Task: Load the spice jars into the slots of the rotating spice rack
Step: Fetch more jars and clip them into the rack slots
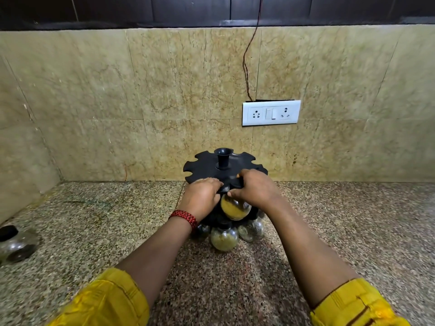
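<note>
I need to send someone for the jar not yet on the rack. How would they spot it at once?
Start at the black spice rack by the wall, then look far left along the speckled counter. Near that left edge a round glass jar with a black cap sits alone. The other jars hang in the rack; this one sits apart, with dark contents.

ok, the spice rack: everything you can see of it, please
The spice rack is black, plastic-looking and stands upright on the speckled stone counter near the tiled wall. Its notched top disc has mostly empty slots around a flared centre post. The lower tier holds three round clear jars. Both hands, left hand and right hand, seat a yellow-spice jar at its front edge.
</note>
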